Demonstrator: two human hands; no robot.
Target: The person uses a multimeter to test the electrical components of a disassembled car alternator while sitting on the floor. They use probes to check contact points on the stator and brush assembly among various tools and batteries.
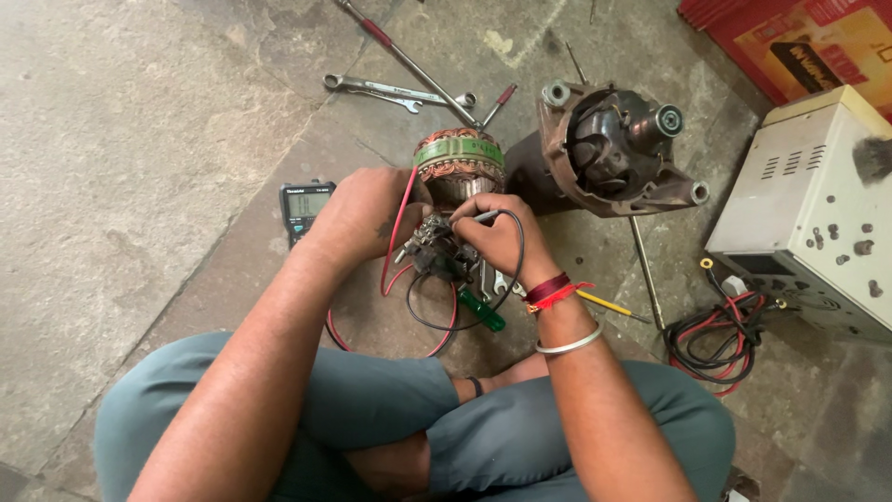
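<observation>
Rough stone floor for a workshop, person sitting cross-legged with a copper-wound stator and its rectifier plate in front of them. Left hand steadies the part; can't tell what its fingers are doing. Right hand has fingers pinched on a black probe, multimeter just beside. If that tip slips it could bridge terminals and spoil the reading.

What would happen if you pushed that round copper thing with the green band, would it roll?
The copper-wound stator looks round, so on its side it might roll. Its dense windings suggest it is heavy for its size. The left hand and right hand at its base probably steady it.
</observation>
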